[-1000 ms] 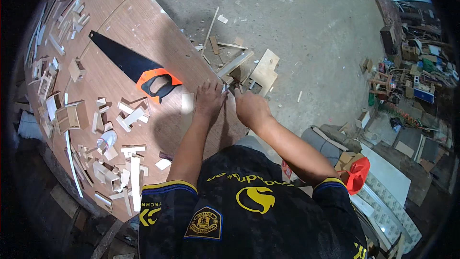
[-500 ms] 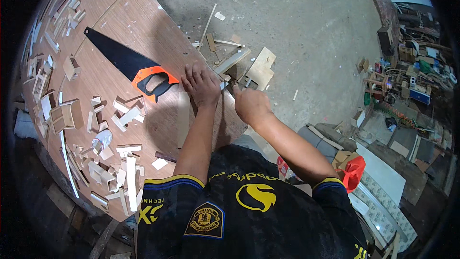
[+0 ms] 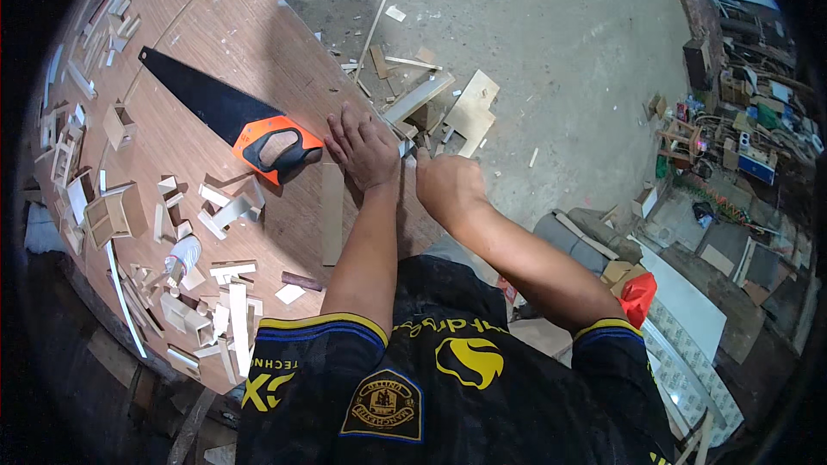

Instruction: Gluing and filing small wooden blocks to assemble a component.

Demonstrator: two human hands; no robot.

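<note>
My left hand [image 3: 366, 151] lies with fingers stretched out at the edge of the brown wooden table [image 3: 284, 60]. Close beside it, just past that edge, my right hand [image 3: 450, 185] is closed, its thumb side toward the left hand. A small pale, shiny piece [image 3: 406, 148] shows in the gap between the hands; its kind is unclear. Whatever the right fingers grip is mostly hidden. Left of my left hand lies a handsaw [image 3: 207, 99] with a black blade and an orange and black handle. A flat pale wooden strip [image 3: 332, 215] lies beside my left forearm.
Small wooden offcuts and box-like pieces [image 3: 116, 211] cover the table's left side, around a white bottle [image 3: 183, 257]. Wood scraps [image 3: 472, 112] lie on the concrete floor [image 3: 568, 60] beyond the edge. Boards [image 3: 680, 293], a red bag [image 3: 637, 297] and clutter stand at right.
The view has shifted slightly. Both hands stay together at the table edge, the right one turned a little and marginally closer to the left. The saw and wooden pieces have not been moved.
</note>
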